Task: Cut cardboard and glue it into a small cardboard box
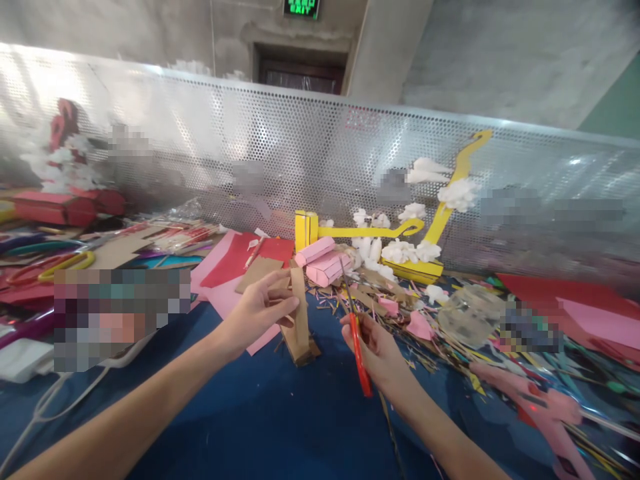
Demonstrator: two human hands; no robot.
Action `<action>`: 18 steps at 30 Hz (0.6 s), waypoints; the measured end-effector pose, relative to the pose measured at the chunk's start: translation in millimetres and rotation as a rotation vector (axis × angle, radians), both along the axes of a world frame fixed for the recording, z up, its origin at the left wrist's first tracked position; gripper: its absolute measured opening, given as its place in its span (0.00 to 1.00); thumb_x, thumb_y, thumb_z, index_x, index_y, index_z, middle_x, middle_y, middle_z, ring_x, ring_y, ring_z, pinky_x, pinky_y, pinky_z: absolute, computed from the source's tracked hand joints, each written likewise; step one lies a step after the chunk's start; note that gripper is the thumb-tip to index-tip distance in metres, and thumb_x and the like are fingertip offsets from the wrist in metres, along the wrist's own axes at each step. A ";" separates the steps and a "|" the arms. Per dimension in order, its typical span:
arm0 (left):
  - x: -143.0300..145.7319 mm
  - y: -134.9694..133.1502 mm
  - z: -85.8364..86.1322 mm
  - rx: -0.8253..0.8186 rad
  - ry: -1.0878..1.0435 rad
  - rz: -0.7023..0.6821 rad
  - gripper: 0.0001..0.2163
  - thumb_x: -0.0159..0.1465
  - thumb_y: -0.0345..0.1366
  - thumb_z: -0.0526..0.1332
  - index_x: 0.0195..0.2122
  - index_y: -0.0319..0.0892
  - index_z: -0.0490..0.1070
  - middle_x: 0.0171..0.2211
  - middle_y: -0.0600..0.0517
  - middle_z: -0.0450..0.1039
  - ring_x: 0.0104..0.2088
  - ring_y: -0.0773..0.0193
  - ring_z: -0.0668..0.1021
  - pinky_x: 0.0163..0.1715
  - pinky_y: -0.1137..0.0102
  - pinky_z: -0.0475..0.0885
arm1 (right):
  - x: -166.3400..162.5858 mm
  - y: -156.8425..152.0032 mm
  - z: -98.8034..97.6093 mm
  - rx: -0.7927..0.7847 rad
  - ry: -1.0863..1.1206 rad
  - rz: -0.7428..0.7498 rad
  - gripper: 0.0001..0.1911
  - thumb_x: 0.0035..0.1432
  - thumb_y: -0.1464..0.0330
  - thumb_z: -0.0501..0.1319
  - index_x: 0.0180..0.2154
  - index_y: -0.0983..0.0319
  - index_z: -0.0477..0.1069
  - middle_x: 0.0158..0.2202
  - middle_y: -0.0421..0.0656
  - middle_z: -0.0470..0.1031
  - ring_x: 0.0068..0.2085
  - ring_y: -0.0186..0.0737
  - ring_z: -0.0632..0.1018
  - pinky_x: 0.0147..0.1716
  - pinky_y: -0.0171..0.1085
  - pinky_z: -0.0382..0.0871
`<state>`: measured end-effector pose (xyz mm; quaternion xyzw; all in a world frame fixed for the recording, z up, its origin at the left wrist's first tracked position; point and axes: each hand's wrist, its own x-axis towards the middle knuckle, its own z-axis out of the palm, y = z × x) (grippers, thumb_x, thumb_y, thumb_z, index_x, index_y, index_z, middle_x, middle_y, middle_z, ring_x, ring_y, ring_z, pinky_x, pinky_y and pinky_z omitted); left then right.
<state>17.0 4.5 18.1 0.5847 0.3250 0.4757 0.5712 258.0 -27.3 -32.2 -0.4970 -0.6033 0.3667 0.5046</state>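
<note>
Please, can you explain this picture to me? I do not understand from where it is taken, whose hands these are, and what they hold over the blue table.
There is one picture, taken by a camera worn on a person's head, looking forward and down, so the two bare arms reaching in from the bottom are that person's own. There is no machine.

The left hand holds a brown cardboard strip, part of a small cardboard piece standing on the blue table. The right hand has its grip on red-handled scissors, blades pointing up and away.

Around them lie many paper scraps, pink paper boxes, red and pink sheets, and a yellow paper model with white flowers. Behind the table stands a perforated metal screen. Some areas are blurred, so I cannot say what they show.
</note>
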 end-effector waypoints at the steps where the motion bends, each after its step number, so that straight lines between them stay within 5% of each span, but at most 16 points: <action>1: 0.4 -0.7 0.7 0.008 -0.015 -0.005 0.26 0.63 0.38 0.69 0.60 0.43 0.61 0.32 0.52 0.78 0.32 0.63 0.79 0.32 0.69 0.76 | -0.1 -0.3 -0.8 0.006 -0.012 0.002 0.25 0.52 0.46 0.69 0.38 0.59 0.71 0.35 0.44 0.76 0.38 0.44 0.78 0.42 0.40 0.76; 6: 1.5 0.2 3.5 0.065 -0.025 -0.041 0.11 0.65 0.35 0.65 0.48 0.42 0.72 0.37 0.51 0.78 0.35 0.64 0.80 0.37 0.68 0.76 | 0.0 -0.7 1.4 -0.003 -0.009 -0.004 0.28 0.51 0.43 0.69 0.39 0.59 0.70 0.34 0.45 0.74 0.35 0.43 0.76 0.39 0.40 0.76; 10: 0.8 3.7 1.3 0.129 0.042 0.068 0.12 0.60 0.32 0.69 0.46 0.40 0.77 0.43 0.47 0.80 0.42 0.61 0.81 0.43 0.67 0.75 | 0.4 -1.2 6.1 -0.005 -0.019 0.013 0.28 0.52 0.42 0.67 0.39 0.59 0.70 0.29 0.41 0.70 0.28 0.38 0.71 0.30 0.37 0.74; 15: -0.8 4.3 1.0 0.067 -0.038 0.115 0.09 0.64 0.40 0.69 0.33 0.40 0.76 0.22 0.54 0.74 0.23 0.69 0.74 0.28 0.72 0.72 | -4.9 -5.4 11.1 -0.055 0.014 0.077 0.30 0.51 0.41 0.67 0.40 0.59 0.70 0.29 0.39 0.67 0.26 0.35 0.68 0.25 0.35 0.70; 18: -1.3 3.0 4.0 0.010 -0.132 0.123 0.12 0.62 0.42 0.71 0.28 0.39 0.75 0.21 0.58 0.66 0.20 0.74 0.66 0.22 0.76 0.66 | -8.7 -9.9 11.2 -0.062 0.021 0.100 0.29 0.50 0.44 0.69 0.41 0.59 0.69 0.32 0.40 0.68 0.30 0.36 0.70 0.30 0.35 0.71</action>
